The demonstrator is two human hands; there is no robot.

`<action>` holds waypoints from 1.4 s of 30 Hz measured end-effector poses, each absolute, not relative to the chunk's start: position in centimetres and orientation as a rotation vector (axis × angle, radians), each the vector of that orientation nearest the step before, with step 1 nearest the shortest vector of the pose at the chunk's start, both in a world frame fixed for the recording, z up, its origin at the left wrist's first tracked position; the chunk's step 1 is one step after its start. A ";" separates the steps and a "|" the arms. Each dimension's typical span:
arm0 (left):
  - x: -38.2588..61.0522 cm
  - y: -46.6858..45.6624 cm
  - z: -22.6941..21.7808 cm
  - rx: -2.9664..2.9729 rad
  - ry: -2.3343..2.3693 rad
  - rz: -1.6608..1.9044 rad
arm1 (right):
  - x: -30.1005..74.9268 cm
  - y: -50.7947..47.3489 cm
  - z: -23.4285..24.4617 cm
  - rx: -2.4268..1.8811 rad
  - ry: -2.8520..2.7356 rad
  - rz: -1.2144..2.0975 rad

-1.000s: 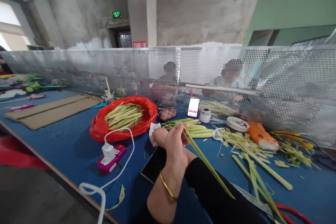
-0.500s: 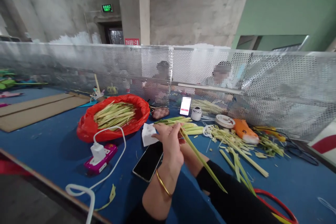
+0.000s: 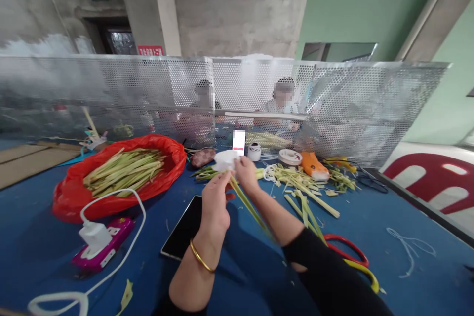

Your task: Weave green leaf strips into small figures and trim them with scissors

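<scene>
My left hand (image 3: 217, 202), with a gold bangle at its wrist, is closed on a long green and yellow plant strip (image 3: 249, 207). The strip's loose end slants down to the right, below my right forearm. Pinched at the fingertips of my right hand (image 3: 246, 174) is a white tissue (image 3: 224, 159), just above the left fingers. The fingertips partly hide one another where the hands meet. Behind them, more green stalks (image 3: 207, 174) lie on the blue tabletop (image 3: 255, 271). A dark phone (image 3: 183, 227) lies flat to the left of my left wrist.
A red plastic bag (image 3: 70, 202) full of cut stalks stands at left, behind a purple power strip (image 3: 103, 247) with a white cable. An upright phone (image 3: 239, 143), a tape roll (image 3: 290, 157) and plant scraps (image 3: 296, 177) lie before the perforated metal screen (image 3: 148, 84). Red-and-yellow handles (image 3: 348, 247) lie right.
The white tissue, earlier beside my left hand on the table, is now raised in my right hand. The right hand has come into sight beyond the left. The view has swung right.
</scene>
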State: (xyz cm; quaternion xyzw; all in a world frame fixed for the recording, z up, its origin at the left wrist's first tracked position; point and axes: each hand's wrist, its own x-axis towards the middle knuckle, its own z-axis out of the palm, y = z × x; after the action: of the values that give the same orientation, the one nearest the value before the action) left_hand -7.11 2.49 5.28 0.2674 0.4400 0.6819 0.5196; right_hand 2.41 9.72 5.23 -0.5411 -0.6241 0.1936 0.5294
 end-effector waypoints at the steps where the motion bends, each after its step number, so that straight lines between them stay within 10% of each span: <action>1: -6.7 2.5 5.0 0.684 1.096 1.589 | 3.9 9.1 5.1 -1.310 -1.475 0.457; 42: -0.7 0.7 0.4 1.578 1.143 0.970 | 13.5 -0.7 -0.2 -1.148 -1.583 1.001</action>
State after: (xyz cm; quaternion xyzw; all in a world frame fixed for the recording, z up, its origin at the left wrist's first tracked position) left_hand -0.73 0.75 0.39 0.6422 0.4650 0.3950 0.4641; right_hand 13.54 -0.68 -0.20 -0.4653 -0.6416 0.4058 0.4553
